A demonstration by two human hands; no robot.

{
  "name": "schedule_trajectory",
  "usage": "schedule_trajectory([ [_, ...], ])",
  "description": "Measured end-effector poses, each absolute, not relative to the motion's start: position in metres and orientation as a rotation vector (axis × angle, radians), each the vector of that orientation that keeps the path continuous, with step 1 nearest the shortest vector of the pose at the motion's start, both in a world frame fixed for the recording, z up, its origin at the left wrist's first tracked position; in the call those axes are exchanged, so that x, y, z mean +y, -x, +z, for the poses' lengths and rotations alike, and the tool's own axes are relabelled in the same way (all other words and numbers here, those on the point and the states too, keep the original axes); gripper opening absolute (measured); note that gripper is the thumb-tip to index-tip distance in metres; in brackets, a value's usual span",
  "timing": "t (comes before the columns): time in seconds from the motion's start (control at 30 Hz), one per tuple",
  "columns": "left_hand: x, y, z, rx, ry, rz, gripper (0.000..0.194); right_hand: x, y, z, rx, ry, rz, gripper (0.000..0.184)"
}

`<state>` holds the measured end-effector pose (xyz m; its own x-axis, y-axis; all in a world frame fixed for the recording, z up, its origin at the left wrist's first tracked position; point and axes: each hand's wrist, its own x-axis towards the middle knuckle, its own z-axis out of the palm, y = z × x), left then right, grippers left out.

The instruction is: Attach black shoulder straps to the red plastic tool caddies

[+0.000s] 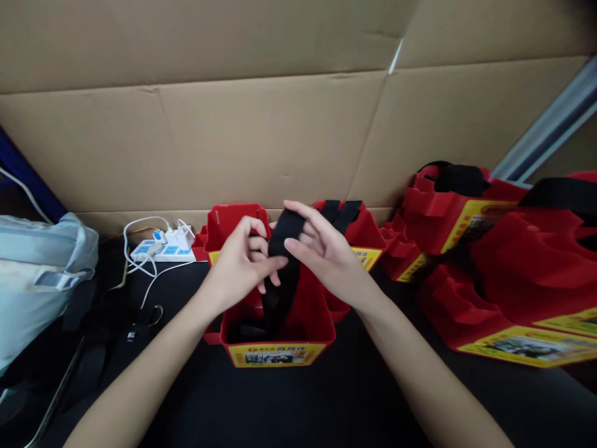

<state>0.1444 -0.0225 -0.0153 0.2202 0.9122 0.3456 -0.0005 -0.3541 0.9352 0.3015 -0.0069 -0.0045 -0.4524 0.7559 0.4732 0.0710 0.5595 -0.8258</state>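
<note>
A wide black strap (285, 233) runs up out of a red plastic box (321, 311) and loops over between my hands. My left hand (245, 255) pinches the strap from the left, its thumb lying across the front. On the right, my right hand (329, 252) has the strap between thumb and fingers near the top of the loop. The lower part of the strap drops into the box, where its end is dark and hard to make out. A yellow printed label (280, 354) covers the box's front lip.
Behind stand another red box (237, 221) and one with black straps (364, 230). Stacked red boxes (485, 298) fill the right side. A white power strip (170, 249) with cables and a pale blue bag (41, 280) lie left. Cardboard (270, 143) walls the back.
</note>
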Motion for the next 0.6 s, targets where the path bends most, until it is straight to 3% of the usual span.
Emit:
schedule_trajectory([
  [0.07,-0.022,-0.135,-0.006,0.772,-1.525,1.470,0.034,-0.009,-0.302,-0.006,-1.979,0.679,0.930,0.064],
  [0.13,-0.020,-0.125,0.002,0.695,-1.466,1.671,0.029,-0.010,-0.301,-0.012,-2.100,0.765,0.943,0.063],
  [0.27,-0.015,-0.108,0.007,0.698,-1.429,1.890,0.020,-0.009,-0.294,-0.025,-2.305,1.020,0.986,0.014],
  [0.3,-0.015,-0.106,0.007,0.737,-1.457,1.868,0.019,-0.009,-0.293,-0.026,-2.288,1.041,1.028,0.015],
  [0.37,-0.018,-0.105,0.006,0.877,-1.550,1.736,0.023,-0.008,-0.290,-0.025,-2.120,0.979,1.166,0.023],
  [0.47,-0.029,-0.115,0.003,1.108,-1.790,1.310,0.030,-0.004,-0.286,-0.019,-1.611,0.749,1.313,0.019],
  [0.6,-0.040,-0.141,-0.009,0.980,-2.090,0.761,0.029,0.003,-0.285,-0.018,-1.087,0.627,1.265,0.020],
])
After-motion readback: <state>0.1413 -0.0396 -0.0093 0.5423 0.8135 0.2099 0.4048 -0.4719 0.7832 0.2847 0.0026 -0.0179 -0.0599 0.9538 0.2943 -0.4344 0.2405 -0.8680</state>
